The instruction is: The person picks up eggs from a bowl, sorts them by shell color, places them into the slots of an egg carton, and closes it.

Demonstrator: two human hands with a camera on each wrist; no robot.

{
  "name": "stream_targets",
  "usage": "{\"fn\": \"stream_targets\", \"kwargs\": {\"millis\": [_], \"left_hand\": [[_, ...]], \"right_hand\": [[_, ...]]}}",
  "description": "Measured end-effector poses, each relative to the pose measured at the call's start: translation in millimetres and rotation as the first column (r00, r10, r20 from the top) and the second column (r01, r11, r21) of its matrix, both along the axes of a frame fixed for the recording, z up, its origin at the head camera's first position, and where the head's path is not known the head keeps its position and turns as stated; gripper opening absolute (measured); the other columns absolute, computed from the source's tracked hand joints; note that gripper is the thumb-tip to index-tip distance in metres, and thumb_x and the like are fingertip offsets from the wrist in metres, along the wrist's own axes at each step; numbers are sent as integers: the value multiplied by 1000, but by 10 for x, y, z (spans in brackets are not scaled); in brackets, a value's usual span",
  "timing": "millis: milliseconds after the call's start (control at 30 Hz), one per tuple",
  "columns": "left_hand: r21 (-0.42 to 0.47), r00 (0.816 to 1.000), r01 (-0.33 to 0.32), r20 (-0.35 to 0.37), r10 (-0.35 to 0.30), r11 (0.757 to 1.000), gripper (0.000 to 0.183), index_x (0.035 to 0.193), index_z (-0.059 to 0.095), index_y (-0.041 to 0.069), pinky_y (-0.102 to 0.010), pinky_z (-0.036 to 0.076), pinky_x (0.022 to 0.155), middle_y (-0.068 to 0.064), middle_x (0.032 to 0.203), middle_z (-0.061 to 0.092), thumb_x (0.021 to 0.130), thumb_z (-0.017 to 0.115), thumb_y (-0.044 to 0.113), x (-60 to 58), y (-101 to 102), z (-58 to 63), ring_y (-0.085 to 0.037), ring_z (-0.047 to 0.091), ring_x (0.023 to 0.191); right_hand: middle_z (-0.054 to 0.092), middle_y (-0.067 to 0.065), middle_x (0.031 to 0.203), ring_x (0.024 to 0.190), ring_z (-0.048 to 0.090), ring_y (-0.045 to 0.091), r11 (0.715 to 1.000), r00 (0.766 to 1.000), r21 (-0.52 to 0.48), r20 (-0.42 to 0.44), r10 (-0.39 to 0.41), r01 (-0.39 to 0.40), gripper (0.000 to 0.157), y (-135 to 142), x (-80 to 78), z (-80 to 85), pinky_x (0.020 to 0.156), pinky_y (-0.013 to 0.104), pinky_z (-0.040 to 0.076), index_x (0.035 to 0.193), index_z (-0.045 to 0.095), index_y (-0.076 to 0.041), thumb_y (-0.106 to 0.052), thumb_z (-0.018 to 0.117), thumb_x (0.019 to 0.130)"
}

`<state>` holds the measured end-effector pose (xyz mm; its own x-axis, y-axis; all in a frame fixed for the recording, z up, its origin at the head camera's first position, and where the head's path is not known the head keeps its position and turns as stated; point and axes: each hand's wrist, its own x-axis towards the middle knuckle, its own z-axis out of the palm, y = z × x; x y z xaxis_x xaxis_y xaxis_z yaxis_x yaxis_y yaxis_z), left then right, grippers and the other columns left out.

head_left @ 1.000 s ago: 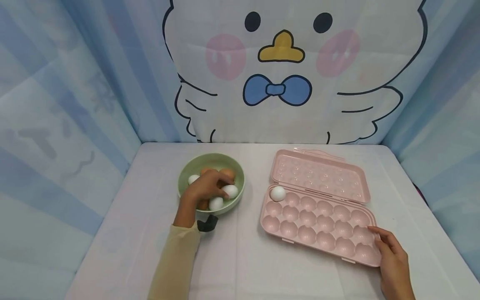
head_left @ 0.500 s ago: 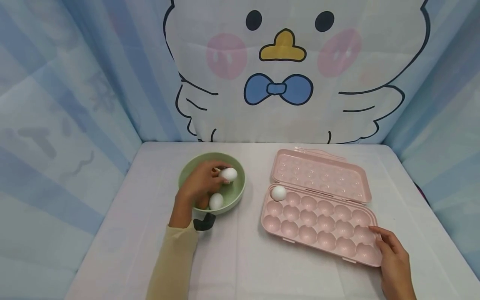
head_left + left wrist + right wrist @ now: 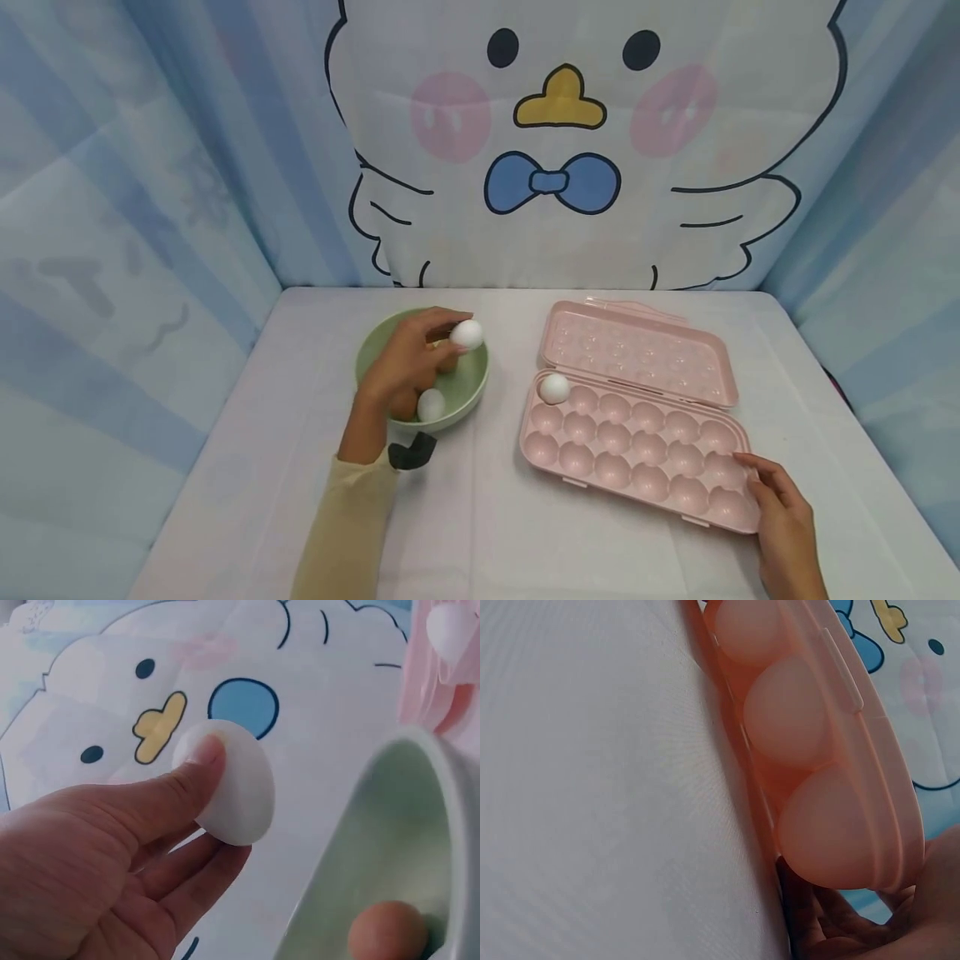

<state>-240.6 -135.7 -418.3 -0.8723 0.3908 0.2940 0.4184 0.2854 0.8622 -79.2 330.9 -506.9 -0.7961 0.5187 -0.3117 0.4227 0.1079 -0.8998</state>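
My left hand pinches a white egg between thumb and fingers, above the far right rim of a green bowl. The left wrist view shows the same egg raised clear of the bowl. Another white egg and several brown eggs lie in the bowl, partly hidden by my hand. To the right is an open pink egg carton, one white egg in its back left hollow. My right hand grips the carton's right end, thumb on the near side.
The carton's lid lies folded back behind it. A white cloth covers the table. Blue curtains stand at both sides, and a printed cartoon backdrop closes off the far edge.
My left hand has taken hold of a white egg among the others and lifted it up, back and slightly right. My right hand stays at the carton's end.
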Motion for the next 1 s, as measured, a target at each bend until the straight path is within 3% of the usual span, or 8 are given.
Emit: {"fn": "stream_targets", "kwargs": {"millis": [200,400,667,833,1000], "left_hand": [[96,999,18,35,-21,995,44,134,67,1,-38,52,100,-10,129,65,91,78,1,42,182,20,-26,65,119],[102,996,5,93,-15,995,46,136,67,8,-34,55,95,-5,131,67,92,80,8,52,413,-1,-21,66,118],[95,986,68,148,-81,993,44,136,64,8,-34,53,99,-6,132,64,94,78,12,55,740,-102,-24,63,122],[126,984,107,128,-123,986,47,139,60,0,-38,51,103,-13,132,61,94,76,3,81,842,-146,-34,61,123],[120,986,133,83,-143,984,46,135,62,-1,-34,52,101,-14,128,61,92,78,0,87,961,-205,-32,63,120]], "right_hand": [[17,0,171,155,9,11,1000,1000,-3,-5,3,-3,42,31,23,29,122,35,16,146,53,-18,-16,27,113],[20,1,170,155,11,11,1000,1000,0,-5,-4,4,41,58,23,56,121,34,17,145,54,-19,-16,28,113],[22,1,170,155,15,14,1000,1000,7,-3,-13,13,42,63,16,61,121,37,20,146,54,-19,-18,27,113],[20,1,170,155,13,15,1000,1000,-24,-15,1,-2,42,27,22,34,122,39,17,145,54,-18,-17,28,113],[20,2,170,155,13,16,1000,1000,-30,-23,2,-2,42,4,36,28,122,39,17,145,54,-15,-16,28,113]]}}
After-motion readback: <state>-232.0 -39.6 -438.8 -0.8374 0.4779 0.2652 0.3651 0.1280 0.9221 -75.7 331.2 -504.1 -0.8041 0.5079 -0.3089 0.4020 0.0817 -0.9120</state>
